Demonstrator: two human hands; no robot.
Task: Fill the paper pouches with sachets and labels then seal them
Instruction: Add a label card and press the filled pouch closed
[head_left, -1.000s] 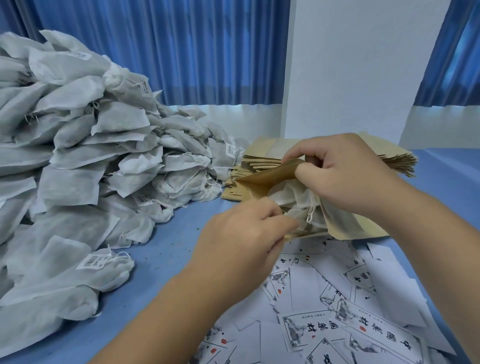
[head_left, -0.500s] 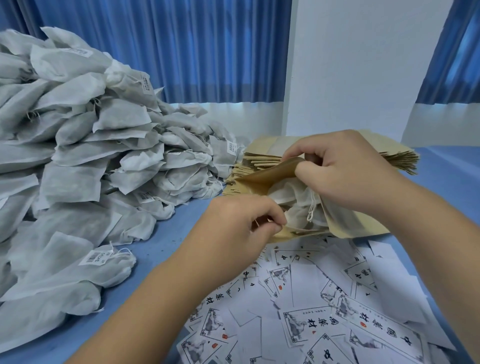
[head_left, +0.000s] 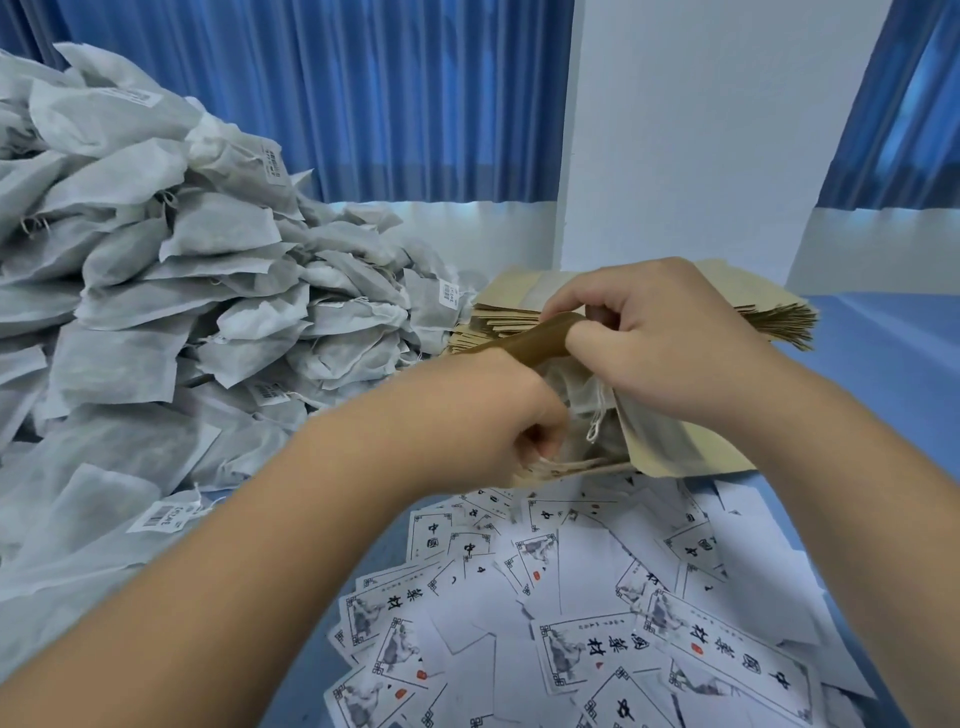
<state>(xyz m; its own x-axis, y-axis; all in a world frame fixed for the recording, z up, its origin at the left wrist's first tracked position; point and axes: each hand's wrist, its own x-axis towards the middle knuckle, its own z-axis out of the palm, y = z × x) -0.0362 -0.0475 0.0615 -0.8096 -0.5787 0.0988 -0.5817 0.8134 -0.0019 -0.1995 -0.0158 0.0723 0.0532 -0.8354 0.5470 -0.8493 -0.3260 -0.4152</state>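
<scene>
Stuffing stage: right hand (head_left: 675, 343) pinches pouch (head_left: 717, 460) lip, mouth held wide above the labels (head_left: 587, 644); sachet (head_left: 571, 382) sits partly inside. Left hand (head_left: 478, 415) curled at the mouth (grip unclear). Next, likely: a label in.

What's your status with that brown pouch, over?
Right hand pinches top lip of paper pouch, mouth held open. Left hand curled at mouth, gripping sachet. Sachet partly inside, drawstring showing. Nothing blocking; labels loose below.
</scene>
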